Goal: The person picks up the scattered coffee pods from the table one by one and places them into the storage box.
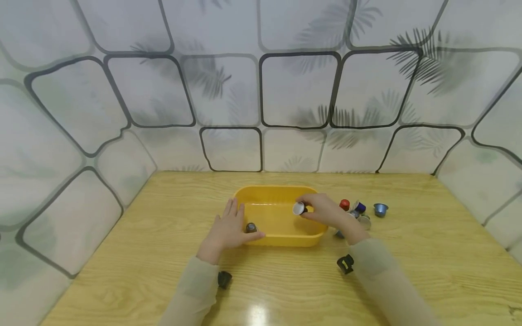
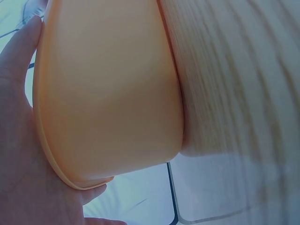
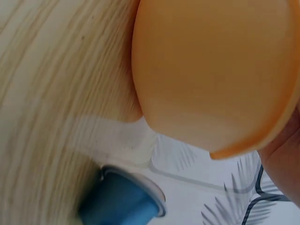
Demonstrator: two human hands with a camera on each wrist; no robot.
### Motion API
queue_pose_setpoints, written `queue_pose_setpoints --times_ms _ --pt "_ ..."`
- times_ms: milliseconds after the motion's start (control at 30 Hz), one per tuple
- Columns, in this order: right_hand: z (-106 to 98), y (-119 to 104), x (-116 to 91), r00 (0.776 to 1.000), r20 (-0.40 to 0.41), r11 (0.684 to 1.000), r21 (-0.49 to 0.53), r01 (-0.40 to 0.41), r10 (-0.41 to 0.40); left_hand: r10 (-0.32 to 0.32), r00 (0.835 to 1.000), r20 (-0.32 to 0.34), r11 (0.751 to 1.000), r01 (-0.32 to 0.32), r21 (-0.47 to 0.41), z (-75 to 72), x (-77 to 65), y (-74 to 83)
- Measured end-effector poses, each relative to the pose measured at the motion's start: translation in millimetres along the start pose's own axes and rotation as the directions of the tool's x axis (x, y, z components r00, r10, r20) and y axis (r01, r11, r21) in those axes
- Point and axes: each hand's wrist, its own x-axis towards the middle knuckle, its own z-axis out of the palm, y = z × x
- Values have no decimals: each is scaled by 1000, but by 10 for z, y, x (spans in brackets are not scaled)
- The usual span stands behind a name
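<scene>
A yellow plastic basin (image 1: 281,241) stands on the wooden table. My left hand (image 1: 230,230) rests over its left end, fingers extended and thumb along the front rim; the left wrist view shows the palm against the basin's rim (image 2: 42,133). Inside, near the left front corner, lies a dark coffee capsule (image 1: 251,227), partly behind the left hand. Above the basin's right side, my right hand (image 1: 326,212) pinches another coffee capsule (image 1: 299,208), its pale lid turned outward. Only a bit of the right hand (image 3: 283,164) appears in the right wrist view, and its held capsule is hidden there.
Right of the basin lie several loose capsules: a red one (image 1: 344,205), a dark blue one (image 1: 360,207), a light blue one (image 1: 380,209) and a pale-lidded one (image 1: 364,221). A blue capsule (image 3: 123,199) sits close to the basin's right end. A patterned wall (image 1: 293,149) rises behind the table.
</scene>
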Motion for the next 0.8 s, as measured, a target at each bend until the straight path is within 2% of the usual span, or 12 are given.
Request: queue_pose_setpoints --times_ms 300,600,800 --pt "148 -139 156 996 34 996 -29 84 -83 0 1000 -11 1000 0 5 -14 -17 22" --pt "312 -262 194 997 82 1000 -28 4 -1 -4 1000 -1 1000 4 7 -3 0 12" --pt "343 -362 244 994 108 1000 -24 -16 19 -2 1000 0 1000 2 2 2 -2 12"
